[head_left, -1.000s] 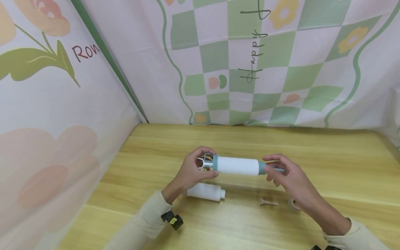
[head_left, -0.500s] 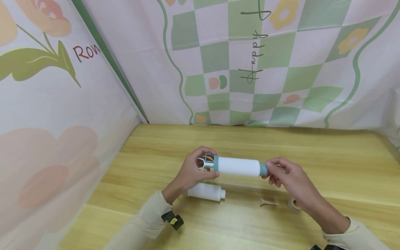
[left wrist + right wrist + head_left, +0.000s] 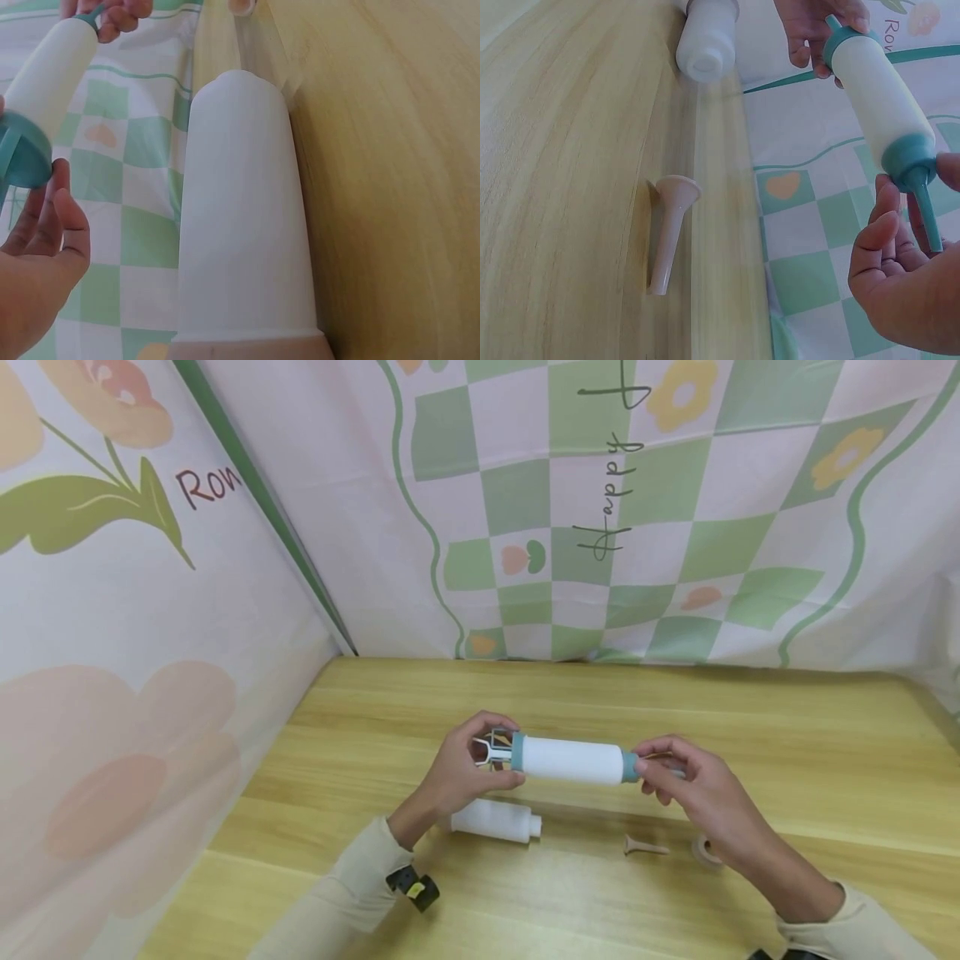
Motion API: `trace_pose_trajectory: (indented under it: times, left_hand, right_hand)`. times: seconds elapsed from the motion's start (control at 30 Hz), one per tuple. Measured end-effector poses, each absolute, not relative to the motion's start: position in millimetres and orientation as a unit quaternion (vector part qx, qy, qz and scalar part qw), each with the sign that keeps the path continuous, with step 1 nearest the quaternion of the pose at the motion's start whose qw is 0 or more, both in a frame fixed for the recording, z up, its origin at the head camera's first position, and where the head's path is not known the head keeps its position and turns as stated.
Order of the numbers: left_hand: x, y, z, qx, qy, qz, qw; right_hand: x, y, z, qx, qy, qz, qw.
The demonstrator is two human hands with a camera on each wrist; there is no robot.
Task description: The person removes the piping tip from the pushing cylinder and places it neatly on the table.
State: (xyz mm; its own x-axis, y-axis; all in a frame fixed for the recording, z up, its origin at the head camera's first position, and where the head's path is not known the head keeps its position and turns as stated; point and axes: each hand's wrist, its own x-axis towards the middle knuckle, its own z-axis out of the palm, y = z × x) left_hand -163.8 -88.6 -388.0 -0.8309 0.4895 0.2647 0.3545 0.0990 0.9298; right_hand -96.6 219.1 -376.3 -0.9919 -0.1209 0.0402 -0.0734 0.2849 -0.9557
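Note:
A white tube (image 3: 573, 760) with teal ends is held level above the table between both hands. My left hand (image 3: 456, 768) grips the teal collar (image 3: 517, 752) at its left end, thumb below and fingers above. An open frame of white and teal bars sticks out from that collar inside the hand. At the other end, my right hand (image 3: 697, 785) pinches the teal cap (image 3: 629, 767) between thumb and fingers. From this cap a thin tapered teal nozzle (image 3: 927, 214) extends toward the right palm, as the right wrist view shows.
Below the left hand lies a white bottle (image 3: 491, 820) with a narrow neck and a beige base (image 3: 251, 350). A beige funnel-shaped piece (image 3: 647, 846) and a beige ring (image 3: 703, 852), partly behind the right forearm, lie on the wooden table (image 3: 570, 910). Patterned cloth (image 3: 585, 610) hangs behind.
The right fingers, more spread around the nozzle a second ago, closed onto the teal cap, then shifted slightly and still pinch it. The left hand and the tube stay almost in place.

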Motion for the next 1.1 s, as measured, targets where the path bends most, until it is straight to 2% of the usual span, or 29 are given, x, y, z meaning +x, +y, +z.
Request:
trace_pose_trajectory:
  times: [0.63, 1.1]
  left_hand:
    - [-164.1, -91.1, -386.8, 0.279, 0.740, 0.609, 0.061]
    - [-163.6, -90.1, -385.5, 0.281, 0.751, 0.594, 0.056]
  right_hand:
    - [-95.2, 219.1, -381.9, -0.105, 0.764, -0.637, 0.002]
    - [-97.2, 213.3, -383.4, -0.056, 0.758, -0.650, 0.020]
